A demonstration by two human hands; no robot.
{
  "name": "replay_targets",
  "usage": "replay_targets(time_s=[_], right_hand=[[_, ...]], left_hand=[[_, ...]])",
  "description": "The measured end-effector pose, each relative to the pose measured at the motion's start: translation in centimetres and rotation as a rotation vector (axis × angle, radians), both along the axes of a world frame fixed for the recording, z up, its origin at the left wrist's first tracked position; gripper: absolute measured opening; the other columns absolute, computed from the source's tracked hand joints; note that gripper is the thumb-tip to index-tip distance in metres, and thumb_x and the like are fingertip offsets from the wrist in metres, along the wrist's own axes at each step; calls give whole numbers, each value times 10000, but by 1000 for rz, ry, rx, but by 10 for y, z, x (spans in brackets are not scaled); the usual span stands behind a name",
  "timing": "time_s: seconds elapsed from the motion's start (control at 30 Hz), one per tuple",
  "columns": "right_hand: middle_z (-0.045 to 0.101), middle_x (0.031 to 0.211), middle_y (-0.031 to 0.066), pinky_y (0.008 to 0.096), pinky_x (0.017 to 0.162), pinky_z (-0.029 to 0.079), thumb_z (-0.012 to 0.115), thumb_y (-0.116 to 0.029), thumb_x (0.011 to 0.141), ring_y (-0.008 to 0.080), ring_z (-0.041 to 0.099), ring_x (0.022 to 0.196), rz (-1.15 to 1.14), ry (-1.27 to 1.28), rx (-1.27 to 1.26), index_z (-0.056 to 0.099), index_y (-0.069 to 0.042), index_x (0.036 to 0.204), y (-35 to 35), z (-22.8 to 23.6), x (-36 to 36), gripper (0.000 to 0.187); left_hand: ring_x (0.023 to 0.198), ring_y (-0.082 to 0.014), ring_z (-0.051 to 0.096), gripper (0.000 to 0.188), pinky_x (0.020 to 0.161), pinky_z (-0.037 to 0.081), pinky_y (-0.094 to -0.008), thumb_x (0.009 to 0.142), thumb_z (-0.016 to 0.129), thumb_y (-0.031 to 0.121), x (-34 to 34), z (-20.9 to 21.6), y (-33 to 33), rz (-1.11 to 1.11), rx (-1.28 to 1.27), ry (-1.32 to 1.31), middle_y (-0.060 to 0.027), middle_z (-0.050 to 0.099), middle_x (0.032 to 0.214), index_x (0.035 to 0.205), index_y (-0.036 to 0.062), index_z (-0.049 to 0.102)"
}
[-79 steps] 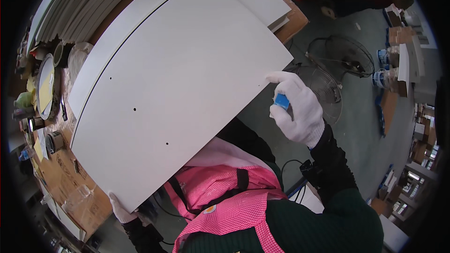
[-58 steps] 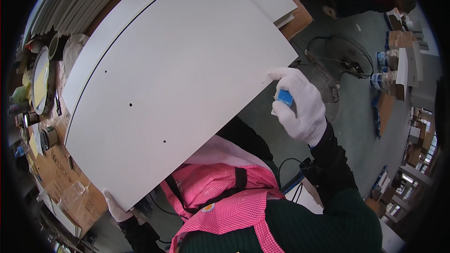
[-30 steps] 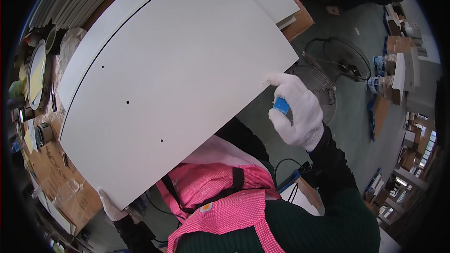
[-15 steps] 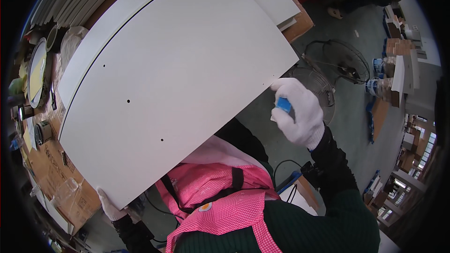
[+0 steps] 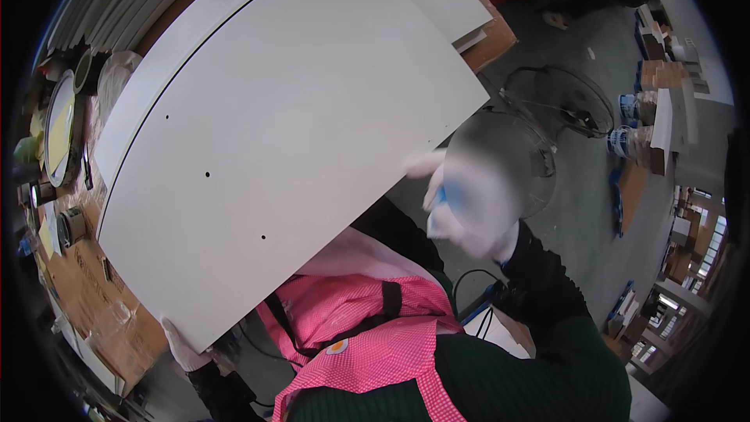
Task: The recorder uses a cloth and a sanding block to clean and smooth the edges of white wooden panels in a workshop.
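Observation:
A large white panel [image 5: 305,117] with a few small dark holes lies before me, its near edge running slantwise past my body. At the panel's near left corner, my left hand [image 5: 183,346] in a white glove grips the edge; part of its fingers are hidden by the board. My right hand [image 5: 476,207], also gloved and smeared by motion, is closed round a small blue block [image 5: 444,194]. Its fingertips are at the panel's near right edge. Whether they touch the edge, I cannot tell.
Another white curved-edge panel [image 5: 129,121] lies beneath, on a cardboard-covered bench [image 5: 129,289]. Jars and a round tray [image 5: 61,121] stand at the left. Stacked panels [image 5: 133,0] are at the far left. A wire-guarded fan [image 5: 570,105] stands on the floor at right.
My right hand has moved left and slightly down along the panel's near edge, carrying the blue block. The view has shifted slightly; my left hand stays at the corner.

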State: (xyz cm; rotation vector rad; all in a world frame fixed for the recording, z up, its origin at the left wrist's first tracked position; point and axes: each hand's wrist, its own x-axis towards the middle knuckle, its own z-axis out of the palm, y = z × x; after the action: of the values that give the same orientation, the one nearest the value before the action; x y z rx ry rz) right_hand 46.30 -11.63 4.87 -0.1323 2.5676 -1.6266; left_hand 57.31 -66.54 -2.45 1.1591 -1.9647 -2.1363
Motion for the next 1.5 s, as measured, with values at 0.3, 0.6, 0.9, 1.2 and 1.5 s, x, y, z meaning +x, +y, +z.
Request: replay_targets(time_s=[0.3,0.6,0.9,1.2,1.5], right_hand=[[650,1040,90,223,667,488,446,-181,975,104,622,763,-691,-112,-192,609,22,1151,93,-3,-32,314],[622,990,35,223,680,484,593,-154,994,66,571,783,-511,-20,-76,585,-28,1216,80,-15,-36,255],[623,1011,48,229,705,504,581,-160,1004,71,574,786,-517,19,-84,582,-24,1217,81,-24,-40,253],[609,1004,52,230,688,509,590,-185,1004,79,574,772,-508,31,-18,575,-20,1209,80,-22,-42,263],[658,1044,106,247,658,518,532,-200,1015,117,613,755,-646,-34,-242,585,13,1157,82,-7,-44,262]], left_hand=[[1140,-228,603,617,887,554,-352,1042,470,460,2,0,-8,-52,89,-45,-133,548,1334,1470,26,373],[1163,-239,594,608,940,533,-370,1039,488,448,9,-10,-26,-10,68,-73,-138,546,1348,1466,26,388],[758,-175,690,593,449,526,-249,1022,497,486,-18,17,39,118,-31,-45,-128,640,1131,1411,44,428],[583,-155,653,586,313,421,-218,1018,494,496,-21,12,38,206,-25,-15,-119,656,1017,1392,48,436],[520,-198,643,600,264,407,-241,1007,494,500,-7,7,20,121,100,-43,-160,653,999,1416,77,377]])
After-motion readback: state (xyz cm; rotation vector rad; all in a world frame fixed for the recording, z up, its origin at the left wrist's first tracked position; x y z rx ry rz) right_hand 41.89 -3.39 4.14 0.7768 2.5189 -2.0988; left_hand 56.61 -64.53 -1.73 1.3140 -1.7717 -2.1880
